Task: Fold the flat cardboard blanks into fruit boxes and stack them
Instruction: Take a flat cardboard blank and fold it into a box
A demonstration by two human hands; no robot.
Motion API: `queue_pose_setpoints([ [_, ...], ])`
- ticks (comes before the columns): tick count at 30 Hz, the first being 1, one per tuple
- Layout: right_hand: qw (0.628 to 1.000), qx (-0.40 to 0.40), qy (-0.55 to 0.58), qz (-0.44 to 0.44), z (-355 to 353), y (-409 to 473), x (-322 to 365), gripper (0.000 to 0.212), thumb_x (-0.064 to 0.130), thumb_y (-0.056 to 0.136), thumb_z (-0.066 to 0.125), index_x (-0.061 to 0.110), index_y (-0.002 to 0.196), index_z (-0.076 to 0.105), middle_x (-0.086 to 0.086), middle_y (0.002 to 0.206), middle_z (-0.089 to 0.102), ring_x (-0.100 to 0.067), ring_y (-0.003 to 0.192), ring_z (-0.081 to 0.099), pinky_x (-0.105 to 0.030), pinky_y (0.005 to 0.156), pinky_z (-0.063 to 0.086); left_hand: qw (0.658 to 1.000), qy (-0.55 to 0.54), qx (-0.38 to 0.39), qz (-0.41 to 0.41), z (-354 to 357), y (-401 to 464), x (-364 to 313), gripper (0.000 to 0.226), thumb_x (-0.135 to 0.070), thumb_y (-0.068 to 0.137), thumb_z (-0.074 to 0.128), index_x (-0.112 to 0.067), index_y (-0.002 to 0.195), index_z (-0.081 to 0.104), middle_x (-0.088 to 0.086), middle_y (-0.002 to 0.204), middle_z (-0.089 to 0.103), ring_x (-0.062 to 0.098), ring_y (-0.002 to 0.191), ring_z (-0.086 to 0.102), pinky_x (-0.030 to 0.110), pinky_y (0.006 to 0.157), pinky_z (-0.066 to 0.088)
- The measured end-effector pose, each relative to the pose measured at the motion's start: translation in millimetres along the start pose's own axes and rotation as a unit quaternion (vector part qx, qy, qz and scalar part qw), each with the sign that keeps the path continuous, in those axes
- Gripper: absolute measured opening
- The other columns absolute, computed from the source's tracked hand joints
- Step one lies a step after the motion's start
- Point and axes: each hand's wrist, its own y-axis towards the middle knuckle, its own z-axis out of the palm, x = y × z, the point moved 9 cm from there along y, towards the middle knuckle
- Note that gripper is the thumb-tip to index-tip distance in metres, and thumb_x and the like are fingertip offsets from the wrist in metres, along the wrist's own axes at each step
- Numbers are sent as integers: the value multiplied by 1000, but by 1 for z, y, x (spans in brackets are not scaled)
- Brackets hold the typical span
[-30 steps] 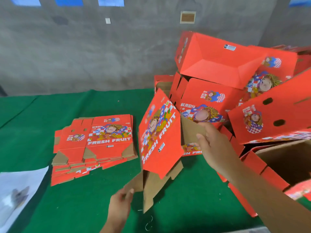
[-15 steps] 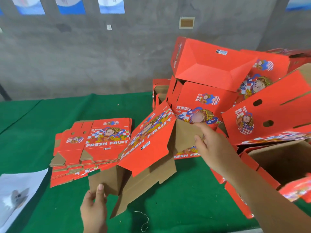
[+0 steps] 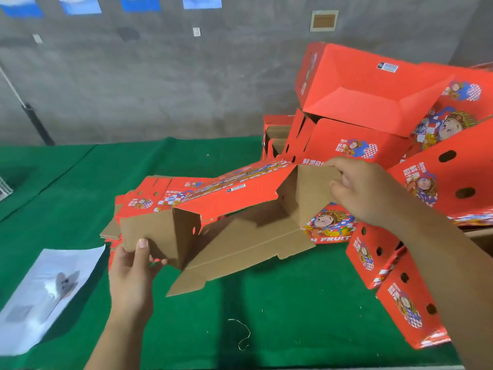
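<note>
I hold a half-opened red cardboard box blank (image 3: 240,198) above the green table, its brown inside facing me and its bottom flaps hanging down. My left hand (image 3: 133,265) pinches the blank's left end flap, thumb on the brown side. My right hand (image 3: 360,190) grips the top edge of the right end panel. Behind the blank lies a pile of flat red blanks (image 3: 144,198), partly hidden. Folded red fruit boxes (image 3: 360,89) are heaped at the right.
The green table cloth (image 3: 266,316) spreads in front. A white printed sheet (image 3: 45,295) lies at the left front, and a loose bit of string (image 3: 244,335) near the front. More red boxes (image 3: 405,303) crowd the right edge. A grey wall (image 3: 160,76) stands behind.
The blank has swung from standing on edge to lying level and has opened into a box shape. My left hand has moved up and left onto the end flap.
</note>
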Motion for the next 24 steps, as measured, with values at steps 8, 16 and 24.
queue_pose_setpoints([
  [8, 959, 122, 229, 111, 36, -2, -14, 42, -8, 90, 49, 19, 115, 71, 2, 47, 52, -15, 36, 33, -23, 39, 32, 988, -58, -141, 29, -9, 8, -12, 18, -41, 100, 53, -25, 95, 62, -14, 84, 63, 0, 74, 58, 27, 75, 50],
  [16, 892, 133, 368, 229, 58, -16, -33, 42, -12, 89, 47, 11, 112, 74, 2, 44, 24, -12, 33, 20, -16, 40, 22, 979, -97, -179, 27, 25, 3, -23, 23, -29, 107, 41, -25, 85, 45, -4, 75, 51, 10, 68, 51, 29, 67, 45],
  [24, 862, 124, 433, 234, 67, -16, -25, 36, -9, 86, 50, 7, 94, 82, 0, 40, 25, -11, 32, 20, -17, 44, 23, 975, -73, -209, -19, -7, 13, -31, 35, -27, 105, 49, -23, 71, 41, -12, 53, 43, 4, 51, 42, 24, 57, 38],
])
